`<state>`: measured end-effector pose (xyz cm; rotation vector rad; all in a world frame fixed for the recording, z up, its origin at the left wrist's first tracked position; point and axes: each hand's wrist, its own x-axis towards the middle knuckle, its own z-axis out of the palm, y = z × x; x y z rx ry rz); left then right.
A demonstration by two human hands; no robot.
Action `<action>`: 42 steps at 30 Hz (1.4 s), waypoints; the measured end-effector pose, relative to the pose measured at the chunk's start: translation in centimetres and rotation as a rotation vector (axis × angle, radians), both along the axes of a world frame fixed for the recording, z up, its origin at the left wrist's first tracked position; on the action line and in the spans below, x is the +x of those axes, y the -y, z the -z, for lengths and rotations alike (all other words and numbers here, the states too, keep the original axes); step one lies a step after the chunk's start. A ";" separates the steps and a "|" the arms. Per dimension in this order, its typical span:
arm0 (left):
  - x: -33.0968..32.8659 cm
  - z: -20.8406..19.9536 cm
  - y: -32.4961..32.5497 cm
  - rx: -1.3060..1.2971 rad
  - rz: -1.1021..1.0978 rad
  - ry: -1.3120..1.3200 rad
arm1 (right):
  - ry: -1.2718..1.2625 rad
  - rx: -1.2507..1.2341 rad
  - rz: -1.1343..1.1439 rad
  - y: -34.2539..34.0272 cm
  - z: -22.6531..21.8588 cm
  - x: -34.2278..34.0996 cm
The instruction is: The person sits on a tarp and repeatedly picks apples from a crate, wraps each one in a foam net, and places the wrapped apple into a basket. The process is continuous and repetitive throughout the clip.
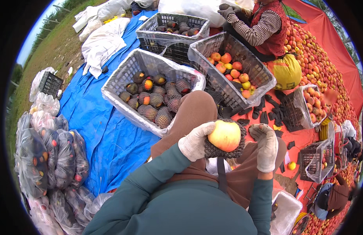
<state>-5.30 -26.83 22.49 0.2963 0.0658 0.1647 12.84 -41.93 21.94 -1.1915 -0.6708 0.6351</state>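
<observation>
My left hand (195, 141), in a whitish work glove, grips a yellow-red apple (225, 135) above my lap. A black foam net sleeve (238, 152) wraps the apple's lower part and sides, leaving its top bare. Just to the right, my gloved right hand (266, 147) is raised with its fingers stretched upward and slightly bent. Nothing shows in it, and a small gap separates it from the apple. Beyond my knee stands a plastic-lined crate (119, 102) of apples in black nets. Right of it, another lined crate (250, 102) holds bare apples.
A further crate (171, 43) with netted apples stands at the back. Bagged apples (33, 160) are stacked at left on a blue tarp (95, 137). Loose black nets (263, 111) lie on red sheeting. A co-worker (263, 31) sits far right by a large apple heap (306, 47).
</observation>
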 end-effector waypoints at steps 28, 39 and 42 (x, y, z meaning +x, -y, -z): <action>-0.9 0.9 -10.2 0.412 -0.885 -0.431 | 0.971 -0.407 -0.529 -6.3 -4.3 -7.8; -10.1 21.9 -33.0 0.728 -1.009 -1.281 | 0.393 -0.887 0.156 3.2 2.8 10.4; -6.8 22.2 -32.2 0.987 -0.862 -1.465 | 0.746 -1.176 -0.061 2.7 4.9 12.9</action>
